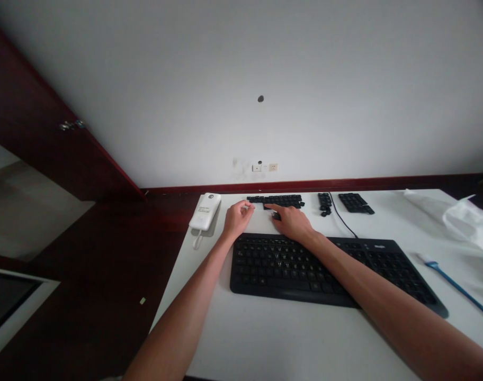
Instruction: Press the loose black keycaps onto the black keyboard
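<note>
Loose black keycaps (pixel 283 200) lie in rows near the far edge of the white table. My right hand (pixel 292 221) reaches over the keyboard, its index finger stretched out and touching the near side of these keycaps. Small dark pieces show under its thumb side, partly hidden. My left hand (pixel 238 218) is just left of the keycaps, with thumb and fingertips curled together; what they hold, if anything, is too small to make out. The black keyboard (pixel 273 283) lies beneath my right forearm, its keys mostly in place on the visible part.
A white handheld device (pixel 205 211) with a strap lies at the table's left edge. More keycaps (pixel 324 203) and a keycap block (pixel 355 202) sit right of the cable (pixel 342 218). A blue-handled brush (pixel 456 286) and a white plastic bag (pixel 459 217) are at the right.
</note>
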A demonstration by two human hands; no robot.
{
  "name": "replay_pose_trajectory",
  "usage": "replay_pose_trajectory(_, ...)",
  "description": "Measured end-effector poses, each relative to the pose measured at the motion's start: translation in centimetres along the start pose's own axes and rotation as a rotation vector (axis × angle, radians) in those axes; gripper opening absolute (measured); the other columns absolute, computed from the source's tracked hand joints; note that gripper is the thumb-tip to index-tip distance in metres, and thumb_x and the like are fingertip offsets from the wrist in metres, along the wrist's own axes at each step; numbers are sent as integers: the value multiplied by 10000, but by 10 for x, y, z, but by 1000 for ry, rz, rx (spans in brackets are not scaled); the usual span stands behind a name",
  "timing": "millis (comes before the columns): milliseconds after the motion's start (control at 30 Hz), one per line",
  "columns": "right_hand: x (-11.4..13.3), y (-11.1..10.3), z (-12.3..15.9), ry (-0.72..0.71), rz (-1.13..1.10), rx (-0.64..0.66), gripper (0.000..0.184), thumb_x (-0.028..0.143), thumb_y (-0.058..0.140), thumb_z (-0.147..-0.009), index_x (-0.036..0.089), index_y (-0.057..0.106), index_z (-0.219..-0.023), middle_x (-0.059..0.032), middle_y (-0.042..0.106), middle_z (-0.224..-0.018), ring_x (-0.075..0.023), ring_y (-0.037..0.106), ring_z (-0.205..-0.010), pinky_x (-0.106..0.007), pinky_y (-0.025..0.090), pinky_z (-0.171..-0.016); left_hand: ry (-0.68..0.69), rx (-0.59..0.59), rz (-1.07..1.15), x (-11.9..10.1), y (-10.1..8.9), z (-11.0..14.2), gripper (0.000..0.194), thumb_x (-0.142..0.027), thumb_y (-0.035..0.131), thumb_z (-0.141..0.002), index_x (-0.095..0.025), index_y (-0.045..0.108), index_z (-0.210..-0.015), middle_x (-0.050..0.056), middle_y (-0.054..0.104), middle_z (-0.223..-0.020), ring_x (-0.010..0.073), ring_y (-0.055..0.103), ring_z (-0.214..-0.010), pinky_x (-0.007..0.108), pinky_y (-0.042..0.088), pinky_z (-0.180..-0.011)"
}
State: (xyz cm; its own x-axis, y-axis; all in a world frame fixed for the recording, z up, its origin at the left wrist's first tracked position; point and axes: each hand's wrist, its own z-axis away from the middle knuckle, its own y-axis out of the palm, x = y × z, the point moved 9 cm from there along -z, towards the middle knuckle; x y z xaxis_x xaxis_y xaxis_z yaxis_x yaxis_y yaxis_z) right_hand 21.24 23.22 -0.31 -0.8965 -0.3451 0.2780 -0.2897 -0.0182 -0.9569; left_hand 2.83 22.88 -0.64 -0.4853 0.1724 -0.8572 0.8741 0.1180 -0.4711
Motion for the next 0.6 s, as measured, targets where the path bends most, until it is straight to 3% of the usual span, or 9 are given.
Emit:
replay_pose_trajectory(167, -1, -1, -1, -20, -38, -20, 480, 295, 582, -940, 318, 694, -1406, -103, 821, -947, -317, 755, -867, -383, 496, -748, 10, 2, 3, 2, 1, 0, 313, -458, 595, -921, -173, 718, -881, -54, 435, -530, 105, 371, -525, 240, 267, -579)
replay_pose_trajectory(367, 1, -8, 2, -47, -130, -80, 285, 300, 611, -927, 296, 818, -1124, -68, 801, -840, -269, 724, -775, -344, 461, -699, 35, -4, -2, -1, 0, 0, 284, -421, 586, -922, -171, 707, -863, -52, 442, -525, 103, 374, -515, 243, 259, -569)
replay_pose_trajectory(600, 4, -11, 5, -78, -164, -72, 233, 280, 661, -906, 272, 815, -1080, -26, 760, -752, -218, 683, -704, -308, 433, -674, 25, -14, -5, -1, -1, -1, 261, -402, 590, -915, -179, 705, -843, -49, 447, -521, 108, 388, -511, 250, 256, -566)
